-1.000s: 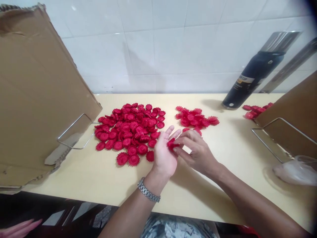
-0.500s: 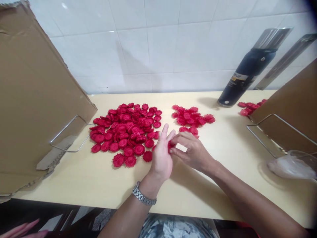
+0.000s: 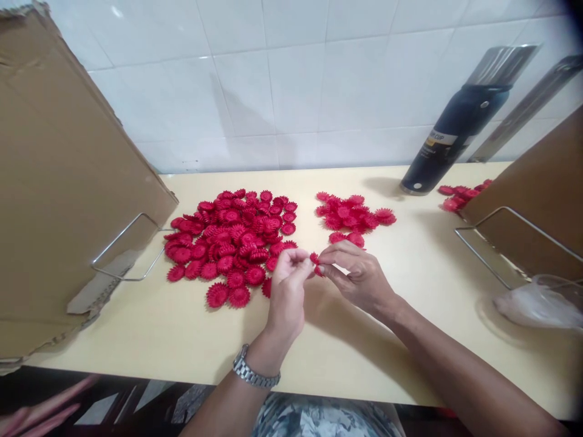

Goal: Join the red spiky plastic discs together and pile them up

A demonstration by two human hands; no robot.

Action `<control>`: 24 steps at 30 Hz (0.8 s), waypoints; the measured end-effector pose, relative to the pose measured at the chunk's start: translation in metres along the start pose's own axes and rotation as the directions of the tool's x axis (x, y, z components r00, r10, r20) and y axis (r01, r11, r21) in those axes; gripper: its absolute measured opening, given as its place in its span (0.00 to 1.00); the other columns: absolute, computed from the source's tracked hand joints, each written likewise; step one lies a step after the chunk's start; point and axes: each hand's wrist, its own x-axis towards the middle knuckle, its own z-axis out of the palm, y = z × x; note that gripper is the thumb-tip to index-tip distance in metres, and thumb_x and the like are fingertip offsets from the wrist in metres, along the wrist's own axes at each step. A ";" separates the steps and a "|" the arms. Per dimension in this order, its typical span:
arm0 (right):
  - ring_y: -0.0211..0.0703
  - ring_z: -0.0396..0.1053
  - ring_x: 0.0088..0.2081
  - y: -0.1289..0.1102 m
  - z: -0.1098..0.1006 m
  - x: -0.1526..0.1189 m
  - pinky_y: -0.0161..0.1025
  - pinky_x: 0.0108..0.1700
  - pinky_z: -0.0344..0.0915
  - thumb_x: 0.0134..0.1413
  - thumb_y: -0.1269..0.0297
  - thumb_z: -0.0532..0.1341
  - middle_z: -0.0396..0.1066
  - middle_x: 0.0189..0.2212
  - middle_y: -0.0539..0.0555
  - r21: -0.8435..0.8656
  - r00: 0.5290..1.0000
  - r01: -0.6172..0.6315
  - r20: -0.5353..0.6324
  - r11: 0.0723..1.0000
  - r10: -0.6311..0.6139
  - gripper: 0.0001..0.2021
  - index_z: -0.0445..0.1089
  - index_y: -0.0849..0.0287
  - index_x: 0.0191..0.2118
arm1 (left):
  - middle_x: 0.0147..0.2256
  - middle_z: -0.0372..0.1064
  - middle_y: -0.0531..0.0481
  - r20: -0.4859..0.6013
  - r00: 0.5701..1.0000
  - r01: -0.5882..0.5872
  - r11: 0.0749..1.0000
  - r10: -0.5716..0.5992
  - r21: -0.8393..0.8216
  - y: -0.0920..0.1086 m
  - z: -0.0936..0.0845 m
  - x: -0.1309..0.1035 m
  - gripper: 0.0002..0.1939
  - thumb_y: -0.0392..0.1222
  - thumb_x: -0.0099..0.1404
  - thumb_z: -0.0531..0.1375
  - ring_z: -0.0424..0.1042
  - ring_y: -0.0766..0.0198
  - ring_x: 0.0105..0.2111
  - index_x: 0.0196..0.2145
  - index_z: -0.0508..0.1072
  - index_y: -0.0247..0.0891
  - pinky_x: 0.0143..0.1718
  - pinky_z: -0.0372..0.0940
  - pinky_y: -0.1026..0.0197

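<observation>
Left hand [image 3: 286,295] and right hand [image 3: 363,278] pinch one small red toothed piece [image 3: 314,259] between their fingertips.
It is held above the pale tabletop [image 3: 182,340]; beyond the left hand lies a large red pile [image 3: 232,237], beyond the right a smaller pile [image 3: 348,215], and farther back stands a dark flask [image 3: 455,130].

From my station, the red piece [image 3: 315,261] in the grip looks like matt plastic with a toothed edge; the red pile [image 3: 230,237] left of it shows the same ridged surface. Nearer me than the grip, I see a metal-link watch [image 3: 257,377] with a silvery shine. The tabletop [image 3: 182,334] beneath is smooth. Left of the grip stand matt, torn-edged cardboard [image 3: 59,170] and shiny metal wire [image 3: 132,279]; beyond, glossy tiles [image 3: 296,85]; right, a dark flask [image 3: 449,136] with a polished metal top and thin, filmy plastic [image 3: 535,306].
</observation>
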 end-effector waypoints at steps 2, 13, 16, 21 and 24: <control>0.37 0.68 0.28 0.000 0.000 0.000 0.35 0.29 0.65 0.54 0.74 0.59 0.72 0.27 0.54 -0.029 1.000 0.026 -0.015 0.999 -0.026 0.05 0.70 0.60 0.31 | 0.26 0.66 0.55 0.025 1.000 -0.004 0.998 0.003 0.063 0.000 -0.002 -0.001 0.03 0.36 0.55 0.61 0.66 0.70 0.28 0.28 0.68 0.36 0.34 0.62 0.66; 0.40 0.67 0.32 0.001 -0.002 -0.003 0.39 0.33 0.65 0.54 0.78 0.57 0.73 0.30 0.56 -0.181 0.981 0.190 0.066 0.965 -0.180 0.07 0.69 0.61 0.34 | 0.21 0.67 0.53 0.097 0.989 0.116 0.993 -0.114 -0.013 0.003 -0.005 0.002 0.06 0.38 0.51 0.64 0.65 0.71 0.22 0.22 0.71 0.32 0.29 0.64 0.65; 0.40 0.67 0.32 0.001 -0.001 -0.003 0.39 0.33 0.65 0.53 0.77 0.58 0.73 0.30 0.56 -0.197 0.980 0.198 0.043 0.960 -0.193 0.06 0.69 0.61 0.35 | 0.21 0.68 0.53 0.093 0.992 0.089 0.996 -0.087 -0.022 0.001 -0.006 0.002 0.04 0.37 0.51 0.64 0.65 0.71 0.22 0.23 0.73 0.32 0.29 0.63 0.66; 0.41 0.69 0.33 -0.001 -0.001 -0.002 0.40 0.33 0.65 0.53 0.77 0.59 0.74 0.30 0.55 -0.191 0.986 0.168 0.019 0.967 -0.167 0.06 0.69 0.60 0.34 | 0.19 0.69 0.52 0.071 0.997 0.019 0.999 -0.022 0.046 -0.002 -0.010 0.004 0.05 0.37 0.52 0.64 0.67 0.70 0.23 0.23 0.75 0.33 0.30 0.63 0.66; 0.41 0.70 0.33 -0.005 -0.002 -0.001 0.40 0.34 0.67 0.54 0.76 0.58 0.73 0.31 0.56 -0.122 0.993 0.113 -0.003 0.986 -0.114 0.05 0.69 0.60 0.34 | 0.19 0.69 0.53 0.107 0.994 -0.014 0.998 0.007 0.059 -0.003 -0.012 0.004 0.04 0.37 0.53 0.64 0.67 0.69 0.23 0.23 0.75 0.34 0.30 0.63 0.65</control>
